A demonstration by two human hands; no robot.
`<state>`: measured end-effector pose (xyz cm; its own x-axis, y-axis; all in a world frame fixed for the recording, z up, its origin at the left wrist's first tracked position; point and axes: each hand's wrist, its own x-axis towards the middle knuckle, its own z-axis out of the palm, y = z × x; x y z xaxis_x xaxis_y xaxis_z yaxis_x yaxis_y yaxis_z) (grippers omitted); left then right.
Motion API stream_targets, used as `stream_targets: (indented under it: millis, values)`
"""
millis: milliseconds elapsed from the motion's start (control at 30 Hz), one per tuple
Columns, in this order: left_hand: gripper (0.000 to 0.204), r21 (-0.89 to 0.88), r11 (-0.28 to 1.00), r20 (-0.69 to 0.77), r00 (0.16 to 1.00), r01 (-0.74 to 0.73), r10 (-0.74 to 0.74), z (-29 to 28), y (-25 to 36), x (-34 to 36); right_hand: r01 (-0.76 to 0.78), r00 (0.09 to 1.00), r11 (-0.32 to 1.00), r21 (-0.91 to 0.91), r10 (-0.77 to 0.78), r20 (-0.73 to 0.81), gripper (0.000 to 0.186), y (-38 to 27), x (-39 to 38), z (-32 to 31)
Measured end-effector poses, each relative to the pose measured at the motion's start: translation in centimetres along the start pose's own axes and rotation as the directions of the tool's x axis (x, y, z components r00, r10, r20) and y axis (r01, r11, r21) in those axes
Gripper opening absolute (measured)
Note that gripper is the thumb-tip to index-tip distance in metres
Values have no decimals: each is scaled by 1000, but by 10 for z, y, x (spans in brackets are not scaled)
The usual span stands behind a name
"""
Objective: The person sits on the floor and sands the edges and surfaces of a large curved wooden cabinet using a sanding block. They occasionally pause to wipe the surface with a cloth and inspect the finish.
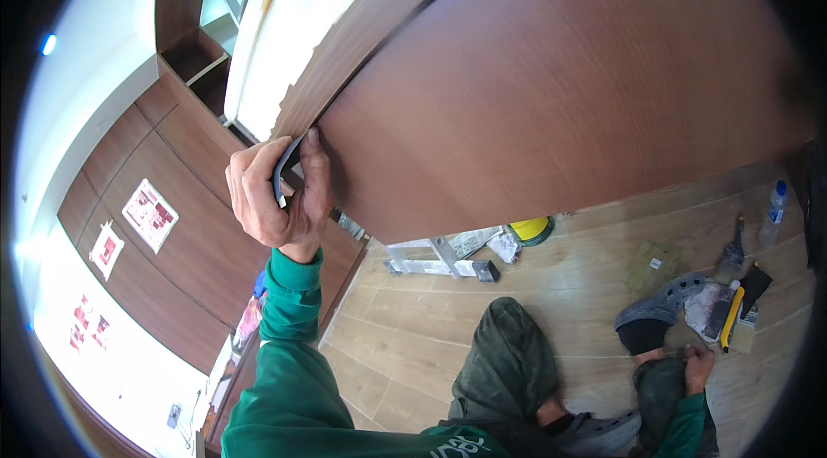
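My left hand (280,191) is raised and grips a small dark flat tool (284,167), pressed against the edge seam of a large brown wood-grain panel (551,87); my thumb lies along the seam. White uncovered surface (284,27) shows beside the brown film at upper left. My right hand (698,366) rests low near my bent leg, its fingers closed around a small dark object that I cannot identify. I sit on the wooden floor (413,303) in dark trousers and grey clogs (659,307).
Tools lie on the floor at right: a yellow utility knife (732,316), a brush (732,255), rags, a plastic bottle (775,208). A metal ladder foot (444,264) and a yellow round object (530,230) sit under the panel. Brown wall panels with papers stand at left.
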<state>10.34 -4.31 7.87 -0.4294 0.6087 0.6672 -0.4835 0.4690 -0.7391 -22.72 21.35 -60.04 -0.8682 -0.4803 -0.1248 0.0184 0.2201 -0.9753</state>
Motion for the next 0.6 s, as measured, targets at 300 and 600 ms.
stream_targets:
  millis: [300,600]
  values:
    - [23,-52,998,35,999,27,-25,-4,3,10,-13,1000,997,69,14,-3,19,-12,-6,0]
    - [26,-39,997,41,997,64,-62,1,15,22,27,1000,999,-40,-26,11,18,-14,-8,-3]
